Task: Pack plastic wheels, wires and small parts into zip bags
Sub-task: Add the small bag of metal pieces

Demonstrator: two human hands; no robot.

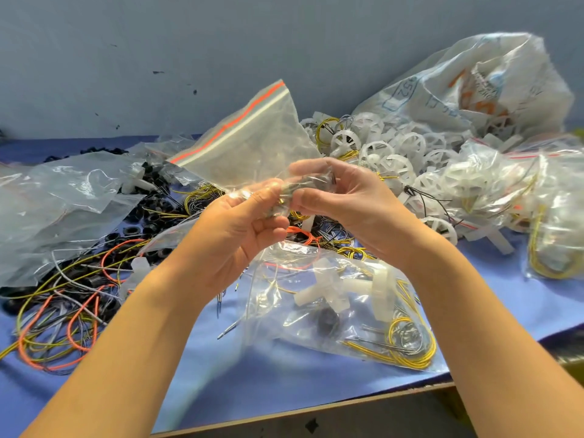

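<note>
Fingers [319, 202] of both our hands are curled and pinching the low end of a clear zip bag [252, 137], held up above the middle of the blue surface [284, 384]. Our left hand [240, 222] grips the crumpled plastic from the left and our right hand [344, 197] grips it from the right, thumbs and forefingers closed on the film with a small dark part [303, 184] inside the bag between them; we cannot tell what that part is. The bag's red-striped zip edge points up and to the far left.

Just near of our hands lies a filled zip bag [347, 311] on the surface, holding white plastic pieces, a dark part and coiled yellow wires. Loose wires [63, 311] in orange, yellow and grey spread at the near left, with black rings [151, 216] beyond them and empty bags [63, 197] at the left. White plastic wheels [404, 147] are heaped at the far right, spilling from a large sack [474, 83], with packed bags [521, 200] at the right.
</note>
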